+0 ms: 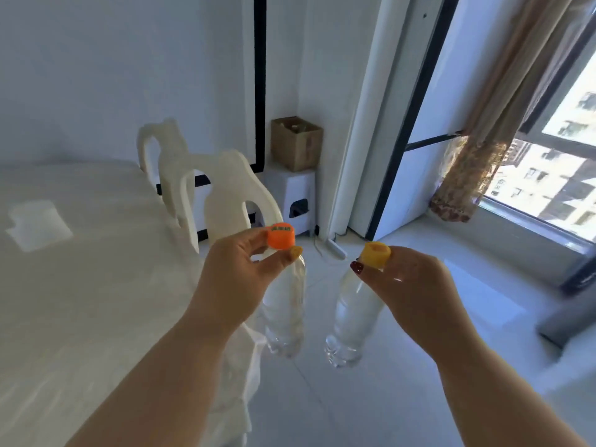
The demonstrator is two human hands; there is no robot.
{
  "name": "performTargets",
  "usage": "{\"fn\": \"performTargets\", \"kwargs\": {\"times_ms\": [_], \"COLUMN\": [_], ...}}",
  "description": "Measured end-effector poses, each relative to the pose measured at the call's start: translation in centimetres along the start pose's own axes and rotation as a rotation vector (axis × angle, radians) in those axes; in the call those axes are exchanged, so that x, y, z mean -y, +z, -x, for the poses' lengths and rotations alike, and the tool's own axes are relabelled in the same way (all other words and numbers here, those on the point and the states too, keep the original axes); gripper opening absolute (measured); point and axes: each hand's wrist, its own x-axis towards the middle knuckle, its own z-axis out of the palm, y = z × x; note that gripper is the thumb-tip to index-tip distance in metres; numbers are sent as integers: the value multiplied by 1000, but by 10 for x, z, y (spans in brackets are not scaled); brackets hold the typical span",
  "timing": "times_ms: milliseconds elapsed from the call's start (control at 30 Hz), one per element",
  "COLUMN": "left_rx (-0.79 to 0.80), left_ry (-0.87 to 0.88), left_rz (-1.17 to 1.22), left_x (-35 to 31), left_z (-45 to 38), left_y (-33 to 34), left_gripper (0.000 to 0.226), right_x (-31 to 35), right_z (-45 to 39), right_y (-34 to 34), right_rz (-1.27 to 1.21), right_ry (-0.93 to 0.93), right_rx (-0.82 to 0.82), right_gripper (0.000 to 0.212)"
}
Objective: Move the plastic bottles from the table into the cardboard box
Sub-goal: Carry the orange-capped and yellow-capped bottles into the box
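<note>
Two clear bottles carried in the air, away from the table [80, 285].

Cardboard box [296, 142] stands on a white stool [295, 201] in the far corner. Left hand [238, 272] pinches the orange-capped bottle [285, 314]; right hand [409, 285] pinches the yellow-capped bottle [353, 317], both hanging down.

- Your left hand [237, 269] is up around 11 o'clock, fingers pinched shut, forearm stretched out.
- Your right hand [409, 285] mirrors it at 1 o'clock, same pinch.
</note>
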Motion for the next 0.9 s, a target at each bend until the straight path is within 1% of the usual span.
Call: {"fn": "performTargets", "kwargs": {"times_ms": [33,100,200,267,333,367,500,567,600,667,767,833,900], "left_rx": [10,31,46,29,11,13,43,59,64,70,42,25,3], "left_ry": [15,47,77,89,98,103,108,97,88,83,79,108,113], "left_rz": [5,4,-20,-18,-17,-23,-49,-53,-57,-54,-63,-91,-110], "left_x": [-5,-14,-20,-19,-13,-10,12,24,27,35,45,53,68], "left_z": [-10,-30,-69,-101,-133,-148,-224,-265,-283,-338,-415,-459,-509], "left_y": [23,57,97,122,142,149,180,192,197,210,225,232,240], "left_gripper": [29,33,30,33,44,44,22,18,20,32,47,46,42], "right_x": [-11,-30,-55,-74,-89,-95,-117,-124,-126,-129,-130,-133,-143], "right_z": [-12,-37,-81,-115,-153,-170,-254,-298,-318,-374,-457,-506,-561], "right_y": [-19,-47,-76,-89,-97,-98,-94,-90,-89,-86,-76,-67,-53], "right_rz": [15,50,56,61,68,60,31,36,43,51,90,79,40], "right_ry": [-8,-17,-8,-18,-20,-25,-43,-38,-37,-36,-58,-74,-69], "right_rx": [-10,-33,-64,-82,-84,-83,-55,-31,-19,-22,-17,-18,2], "right_gripper": [15,21,14,23,31,34,42,42,42,42,45,47,44]}}
